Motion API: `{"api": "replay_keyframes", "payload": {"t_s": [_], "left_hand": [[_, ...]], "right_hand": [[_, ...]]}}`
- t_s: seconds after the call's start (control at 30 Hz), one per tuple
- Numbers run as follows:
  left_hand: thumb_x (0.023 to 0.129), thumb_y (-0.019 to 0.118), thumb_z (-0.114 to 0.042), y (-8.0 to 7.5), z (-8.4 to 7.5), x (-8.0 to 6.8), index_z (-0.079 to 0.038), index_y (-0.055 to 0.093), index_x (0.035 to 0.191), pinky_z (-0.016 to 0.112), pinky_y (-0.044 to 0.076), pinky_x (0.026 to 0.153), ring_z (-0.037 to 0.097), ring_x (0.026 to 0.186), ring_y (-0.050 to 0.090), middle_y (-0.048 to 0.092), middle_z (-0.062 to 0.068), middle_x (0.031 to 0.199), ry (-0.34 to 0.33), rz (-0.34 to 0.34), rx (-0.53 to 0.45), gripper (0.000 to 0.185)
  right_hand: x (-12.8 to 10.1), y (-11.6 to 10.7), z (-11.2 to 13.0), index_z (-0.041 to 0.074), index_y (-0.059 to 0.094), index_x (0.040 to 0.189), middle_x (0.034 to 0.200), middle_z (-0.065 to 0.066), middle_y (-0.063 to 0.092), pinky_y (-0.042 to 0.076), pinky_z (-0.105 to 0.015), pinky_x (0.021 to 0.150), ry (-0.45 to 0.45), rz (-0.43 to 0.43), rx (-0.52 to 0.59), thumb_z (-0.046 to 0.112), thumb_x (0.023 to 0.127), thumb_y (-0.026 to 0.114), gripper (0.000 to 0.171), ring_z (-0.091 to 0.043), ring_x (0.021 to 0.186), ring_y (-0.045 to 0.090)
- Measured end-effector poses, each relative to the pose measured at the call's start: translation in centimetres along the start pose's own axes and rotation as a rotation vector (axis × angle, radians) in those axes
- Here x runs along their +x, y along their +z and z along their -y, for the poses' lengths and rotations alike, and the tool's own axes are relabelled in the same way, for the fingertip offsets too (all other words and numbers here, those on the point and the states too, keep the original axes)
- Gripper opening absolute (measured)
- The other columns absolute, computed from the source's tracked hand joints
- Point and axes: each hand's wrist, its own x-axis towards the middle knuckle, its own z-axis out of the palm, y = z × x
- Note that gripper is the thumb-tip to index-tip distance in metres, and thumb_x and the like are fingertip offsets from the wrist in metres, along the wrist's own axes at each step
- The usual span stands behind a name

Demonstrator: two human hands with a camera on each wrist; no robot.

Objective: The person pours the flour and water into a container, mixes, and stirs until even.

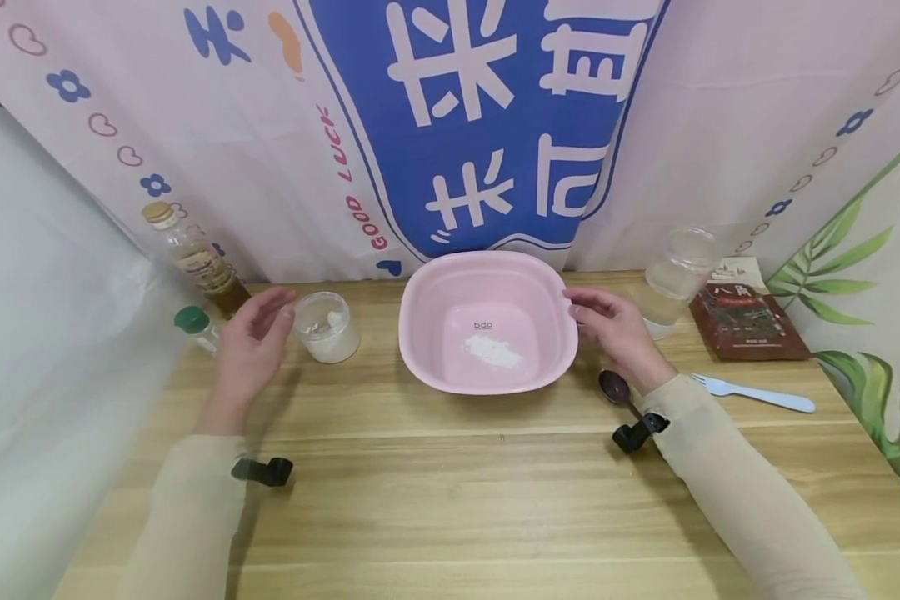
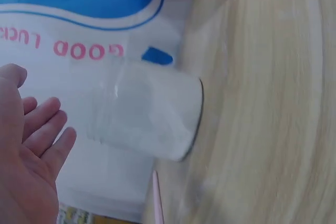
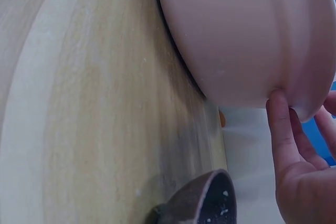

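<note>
Pink basin (image 1: 487,287): centre of the head frame, on the wooden table (image 1: 435,492); small heap of white powder (image 1: 492,351) on its floor

Right hand (image 1: 615,329): at the basin's right rim, fingers fairly straight and a little apart; the right wrist view shows a fingertip (image 3: 279,109) touching the outer wall under the rim, gripping nothing

Dark spoon (image 1: 617,389): lower right of the basin, lying on the table just beside the right wrist; bowl flecked with white in the wrist view

Left hand (image 1: 251,342): left of centre, open palm, fingers (image 2: 44,124) straight and slightly spread, just beside the clear jar (image 1: 327,325) but apart from it in the left wrist view

Clear jar: lidless, white contents, between left hand and basin

Oil bottle (image 1: 195,258) and small green-capped bottle (image 1: 197,327): far left, against the backdrop

Clear plastic cup (image 1: 675,279): upper right of the basin

Dark red packet (image 1: 746,317): right of the cup, flat

Pale blue fork (image 1: 753,393): right edge, below the packet
</note>
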Motion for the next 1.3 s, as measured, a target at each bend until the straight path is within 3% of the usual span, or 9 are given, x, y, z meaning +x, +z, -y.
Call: {"api": "replay_keyframes", "payload": {"t_s": [0.07, 0.2, 0.4, 0.53, 0.67, 0.83, 0.93, 1.07, 1.3], "left_hand": [[0.111, 0.060, -0.023, 0.1, -0.6, -0.1, -0.003, 0.064, 0.145, 0.008, 0.048, 0.103, -0.014, 0.115, 0.060, 0.070, 0.021, 0.141, -0.010, 0.020, 0.020, 0.039], [0.111, 0.059, -0.024, 0.7, -1.9, -0.3, -0.005, 0.067, 0.141, 0.009, 0.047, 0.100, -0.015, 0.111, 0.061, 0.073, 0.018, 0.136, 0.001, 0.080, 0.046, 0.036], [0.107, 0.063, -0.006, 2.2, -2.8, -0.2, 0.004, 0.069, 0.134, 0.005, 0.047, 0.100, -0.016, 0.109, 0.063, 0.075, 0.024, 0.129, 0.131, 0.121, -0.024, 0.029], [0.106, 0.062, -0.004, 3.2, -3.2, -0.1, 0.008, 0.068, 0.131, 0.006, 0.048, 0.099, -0.015, 0.108, 0.063, 0.075, 0.026, 0.125, 0.171, 0.150, -0.055, 0.028], [0.108, 0.062, -0.007, 4.3, -3.8, 0.1, 0.008, 0.065, 0.134, 0.007, 0.050, 0.097, -0.006, 0.108, 0.066, 0.074, 0.025, 0.125, 0.155, 0.225, -0.050, 0.031], [0.110, 0.060, -0.017, 5.8, -4.4, 0.3, 0.004, 0.059, 0.144, 0.013, 0.051, 0.095, 0.022, 0.115, 0.069, 0.072, 0.022, 0.129, 0.080, 0.364, -0.001, 0.039], [0.111, 0.059, -0.018, 6.8, -4.5, 0.4, 0.003, 0.056, 0.147, 0.021, 0.053, 0.097, 0.033, 0.117, 0.069, 0.071, 0.022, 0.129, 0.039, 0.419, 0.014, 0.042], [0.111, 0.059, -0.018, 8.0, -4.1, 0.5, 0.003, 0.055, 0.148, 0.028, 0.055, 0.097, 0.034, 0.117, 0.068, 0.071, 0.022, 0.129, 0.014, 0.445, -0.005, 0.043], [0.111, 0.058, -0.014, 9.4, -4.0, 0.9, 0.003, 0.056, 0.149, 0.019, 0.056, 0.087, 0.032, 0.109, 0.068, 0.069, 0.023, 0.124, 0.004, 0.458, -0.080, 0.042]], "right_hand": [[0.0, 0.0, -0.1, -0.008, 0.057, 0.148, 0.120, 0.014, 0.070, 0.062, -0.020, 0.090, -0.003, 0.004, 0.008, 0.014, 0.107, 0.065, 0.047, -0.002, 0.107, 0.070], [0.0, -0.1, -0.1, -0.008, 0.057, 0.148, 0.122, 0.014, 0.070, 0.062, -0.019, 0.091, -0.006, 0.008, 0.012, 0.013, 0.107, 0.064, 0.046, -0.002, 0.107, 0.070], [-0.1, -0.1, 0.0, -0.009, 0.057, 0.148, 0.123, 0.012, 0.069, 0.062, -0.020, 0.092, -0.003, 0.015, 0.018, 0.012, 0.107, 0.064, 0.046, -0.002, 0.108, 0.070], [-0.1, -0.1, 0.0, -0.008, 0.057, 0.148, 0.124, 0.011, 0.069, 0.062, -0.020, 0.093, -0.003, 0.021, 0.011, 0.012, 0.107, 0.063, 0.046, -0.002, 0.109, 0.070], [-0.1, -0.1, 0.0, -0.008, 0.057, 0.149, 0.124, 0.011, 0.069, 0.062, -0.020, 0.093, -0.008, 0.023, 0.006, 0.012, 0.107, 0.063, 0.046, -0.003, 0.109, 0.070], [-0.1, 0.0, -0.1, -0.010, 0.057, 0.147, 0.122, 0.012, 0.070, 0.062, -0.020, 0.090, -0.025, 0.020, 0.019, 0.010, 0.107, 0.064, 0.046, -0.002, 0.106, 0.071], [-0.1, 0.0, 0.0, -0.010, 0.058, 0.147, 0.123, 0.011, 0.070, 0.062, -0.021, 0.090, -0.026, 0.018, 0.018, 0.010, 0.106, 0.064, 0.045, -0.002, 0.106, 0.071], [-0.1, 0.0, 0.0, -0.008, 0.058, 0.147, 0.129, 0.006, 0.069, 0.062, -0.021, 0.091, -0.022, 0.022, 0.007, 0.011, 0.107, 0.064, 0.045, -0.003, 0.107, 0.071], [-0.7, -0.4, 0.3, -0.005, 0.060, 0.147, 0.139, -0.007, 0.068, 0.063, -0.023, 0.093, -0.049, 0.040, -0.022, 0.014, 0.107, 0.065, 0.045, -0.004, 0.109, 0.072]]}}
